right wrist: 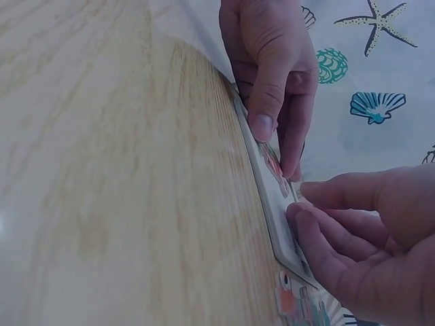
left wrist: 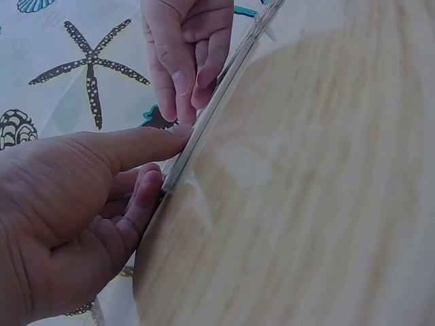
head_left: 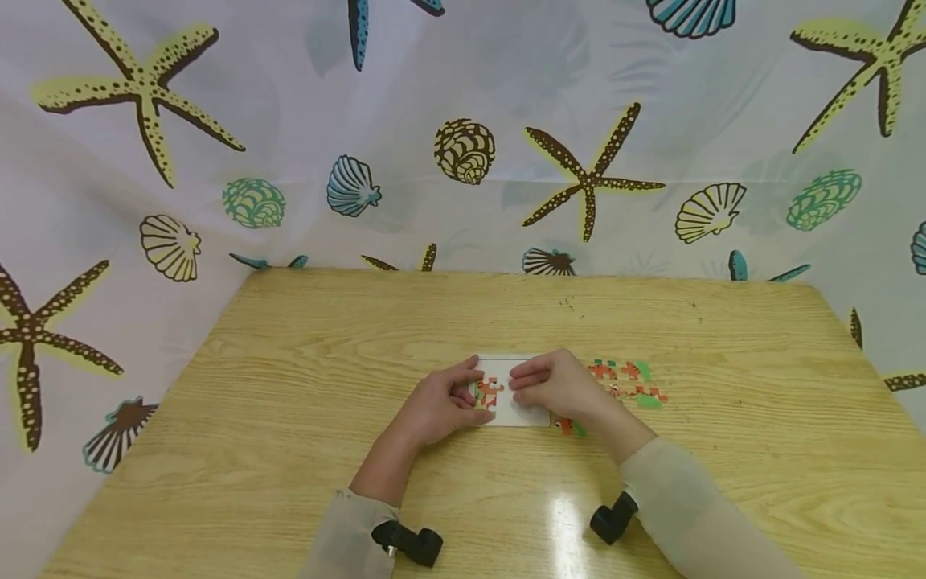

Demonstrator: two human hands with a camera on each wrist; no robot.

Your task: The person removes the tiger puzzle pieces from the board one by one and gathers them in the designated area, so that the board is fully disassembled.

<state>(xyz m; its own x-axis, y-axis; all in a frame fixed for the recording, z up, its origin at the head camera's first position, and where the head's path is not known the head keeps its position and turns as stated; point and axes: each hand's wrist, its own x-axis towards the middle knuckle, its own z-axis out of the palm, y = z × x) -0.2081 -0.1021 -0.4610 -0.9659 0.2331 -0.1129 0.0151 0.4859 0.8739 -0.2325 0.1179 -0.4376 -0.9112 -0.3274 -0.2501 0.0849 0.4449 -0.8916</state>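
Note:
A small white puzzle board (head_left: 519, 415) lies flat on the table, with joined orange tiger puzzle pieces (head_left: 490, 388) along its left side. My left hand (head_left: 440, 407) grips the board's left end, thumb at the near edge and fingers spread up toward the far corner beside those pieces. Over the board's right half is my right hand (head_left: 557, 386), its fingers loosely bent and the fingertips close to the white surface. In the right wrist view, no piece shows between the right hand's (right wrist: 380, 238) thumb and fingers.
To the board's right lie several loose orange and green puzzle pieces (head_left: 649, 397), partly behind the right hand. One loose piece (head_left: 568, 427) sits by its near right corner. A wood-grain table (head_left: 289, 338) stretches around, with a shell-and-starfish patterned cloth (head_left: 405, 96) hanging behind.

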